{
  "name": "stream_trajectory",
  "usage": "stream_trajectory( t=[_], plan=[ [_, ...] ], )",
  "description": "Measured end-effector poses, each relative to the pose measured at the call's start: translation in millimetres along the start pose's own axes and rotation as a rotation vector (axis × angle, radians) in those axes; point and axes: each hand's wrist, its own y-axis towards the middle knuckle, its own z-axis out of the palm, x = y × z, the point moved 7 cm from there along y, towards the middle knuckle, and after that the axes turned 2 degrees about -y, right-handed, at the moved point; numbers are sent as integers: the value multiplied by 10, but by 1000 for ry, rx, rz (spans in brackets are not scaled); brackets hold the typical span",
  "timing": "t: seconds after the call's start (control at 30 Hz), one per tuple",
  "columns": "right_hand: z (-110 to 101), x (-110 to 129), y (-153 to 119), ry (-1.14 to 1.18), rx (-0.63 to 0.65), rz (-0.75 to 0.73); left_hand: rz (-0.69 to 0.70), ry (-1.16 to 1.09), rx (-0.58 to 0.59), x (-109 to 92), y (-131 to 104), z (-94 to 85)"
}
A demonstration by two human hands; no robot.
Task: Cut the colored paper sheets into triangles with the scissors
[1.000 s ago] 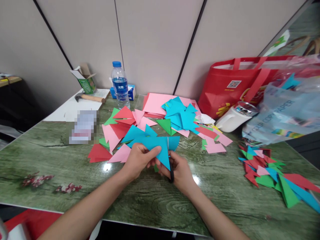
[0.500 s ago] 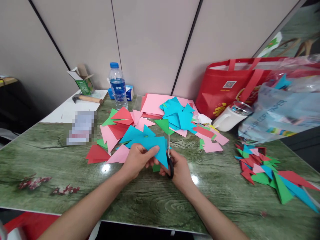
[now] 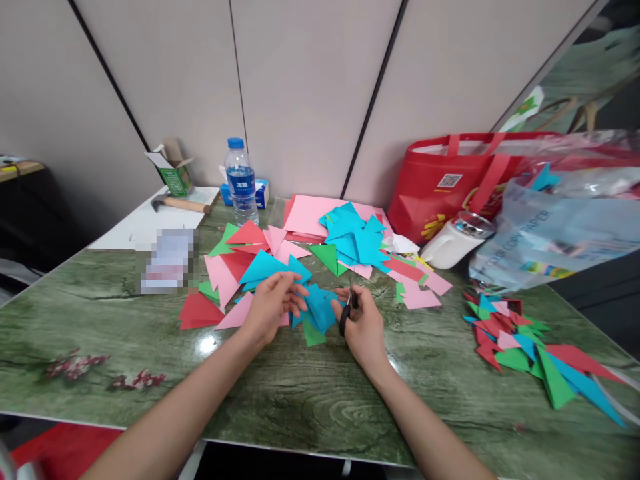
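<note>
My right hand (image 3: 365, 327) grips a pair of scissors (image 3: 345, 319) with black handles, fingers around the loops and the blades pointing away from me. Just left of it, some blue paper pieces (image 3: 321, 308) lie over a green piece (image 3: 314, 333) on the table. My left hand (image 3: 274, 303) hovers beside these blue pieces with its fingers apart, and no paper shows in its grasp. Beyond it are a larger blue paper piece (image 3: 265, 269) and several red, pink and green cut pieces. Another pile of blue paper (image 3: 355, 237) rests on pink sheets (image 3: 306, 212) farther back.
Behind the papers stands a water bottle (image 3: 242, 187). A hammer (image 3: 180, 203), an opened green box (image 3: 175, 177) and a blurred-out flat item (image 3: 167, 260) are at left. On the right are a white mug (image 3: 447, 243), a red bag (image 3: 425, 180), a plastic bag (image 3: 550, 233) and mixed paper scraps (image 3: 520, 340).
My left hand has let go of the blue paper and drawn back left. Blue pieces now lie between my hands. My right hand, still with the scissors, has shifted slightly right.
</note>
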Motion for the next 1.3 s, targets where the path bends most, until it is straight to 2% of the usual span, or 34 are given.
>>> stream_trajectory(
  t=[0.07,0.2,0.3,0.47,0.57,0.67,0.8,0.9,1.0,1.07,1.17,1.3],
  plan=[
    [7,-22,10,-13,-4,14,77,184,81,47,-46,96],
    [82,-14,23,-211,79,19,257,408,30,115,-89,97],
    [159,32,28,-374,147,-34,248,441,29,199,-57,65],
    [245,65,39,-400,233,-57,213,425,84,234,-30,67],
    [198,58,59,-398,230,-26,292,565,75,171,-36,53],
    [62,17,100,-449,205,38,353,747,95,135,-29,36],
    [-116,13,128,-546,197,78,361,898,222,181,-38,58],
    [-85,164,37,-583,230,-84,404,975,294,209,-72,96],
    [116,303,-194,-530,403,-310,450,1034,310,221,-81,110],
    [177,270,-314,-619,474,-362,462,1071,293,222,-68,100],
    [33,77,-331,-782,468,-299,479,1144,246,196,-53,87],
    [-461,-193,-211,-829,326,-227,526,1250,250,153,-80,134]
  ],
)
